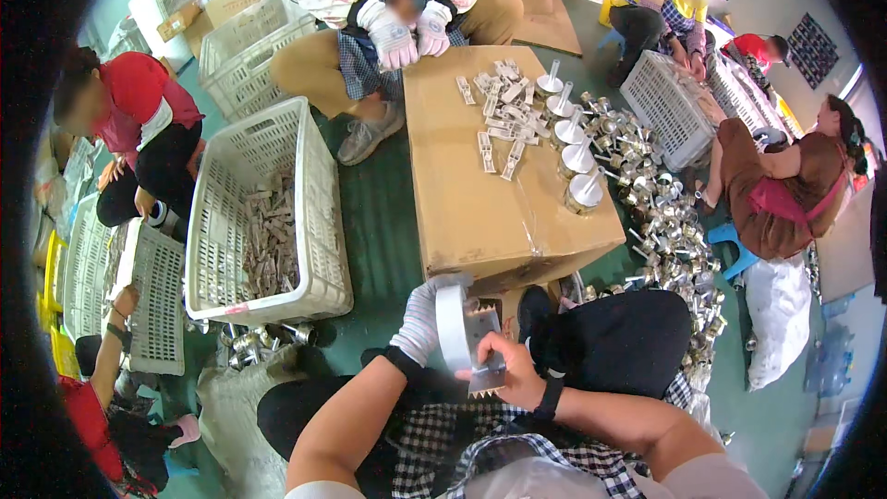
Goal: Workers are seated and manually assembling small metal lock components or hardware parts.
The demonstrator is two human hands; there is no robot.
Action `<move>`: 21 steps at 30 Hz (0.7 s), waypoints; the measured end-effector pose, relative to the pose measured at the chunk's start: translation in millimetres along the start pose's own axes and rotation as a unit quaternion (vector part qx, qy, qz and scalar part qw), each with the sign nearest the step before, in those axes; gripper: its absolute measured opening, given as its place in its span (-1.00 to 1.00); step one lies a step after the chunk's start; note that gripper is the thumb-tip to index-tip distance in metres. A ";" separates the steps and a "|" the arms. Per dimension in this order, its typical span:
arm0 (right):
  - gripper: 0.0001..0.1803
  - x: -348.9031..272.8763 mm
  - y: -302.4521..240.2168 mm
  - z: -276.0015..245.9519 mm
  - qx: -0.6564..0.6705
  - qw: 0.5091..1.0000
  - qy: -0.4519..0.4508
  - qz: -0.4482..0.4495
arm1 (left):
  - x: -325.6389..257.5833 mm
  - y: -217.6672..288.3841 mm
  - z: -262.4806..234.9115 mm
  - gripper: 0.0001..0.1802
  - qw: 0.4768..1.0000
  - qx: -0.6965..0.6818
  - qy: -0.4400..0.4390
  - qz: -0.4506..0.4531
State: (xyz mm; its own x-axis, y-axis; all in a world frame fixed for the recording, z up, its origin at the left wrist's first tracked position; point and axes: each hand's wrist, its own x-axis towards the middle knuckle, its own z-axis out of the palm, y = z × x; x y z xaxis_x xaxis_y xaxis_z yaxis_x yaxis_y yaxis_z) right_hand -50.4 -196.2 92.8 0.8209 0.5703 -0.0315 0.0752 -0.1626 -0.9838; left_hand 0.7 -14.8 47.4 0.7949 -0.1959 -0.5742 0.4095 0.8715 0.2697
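Note:
Above my lap I hold a metal tape cutter [488,386] with toothed edges, fitted beside a wide white roll of tape [452,331]. My left hand [418,322], in a striped white glove, is closed on the far left side of the roll, its fingers partly hidden. Bare, with a dark band at the wrist, my right hand [517,374] grips the cutter's metal plate. Just beyond stands a cardboard box [467,212] bearing small pale clip-like parts [504,115] and a row of metal cups with white stemmed tops [577,159].
A heap of shiny metal fittings [670,231] covers the floor to the right. On the left, a white plastic crate [319,222] contains flat greyish pieces [271,240]. Across the box sits a person in gloves [393,32]; other people work beside crates at both sides.

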 end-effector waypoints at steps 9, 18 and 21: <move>-0.60 -8.0 18.3 -0.5 0.093 0.995 -0.021 0.038 | 1.9 -14.3 -24.2 -0.80 0.974 0.166 -0.126 0.086; -0.65 8.5 -42.0 -49.0 0.012 0.999 0.024 -0.034 | 10.7 -10.2 -22.2 -0.74 0.989 0.123 -0.012 0.086; -0.65 24.7 -76.6 -96.2 0.040 0.999 0.006 0.011 | 7.5 -5.7 -25.6 -0.78 0.987 0.125 -0.018 0.100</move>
State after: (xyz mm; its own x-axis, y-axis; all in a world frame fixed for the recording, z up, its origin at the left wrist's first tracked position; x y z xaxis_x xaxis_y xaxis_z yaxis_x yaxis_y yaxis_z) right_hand 18.6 -247.1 184.4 0.8283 0.5578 -0.0523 0.0116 -0.1103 -0.9938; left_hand -7.1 -9.8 21.8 0.8841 -0.0508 -0.4645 0.3371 0.7576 0.5590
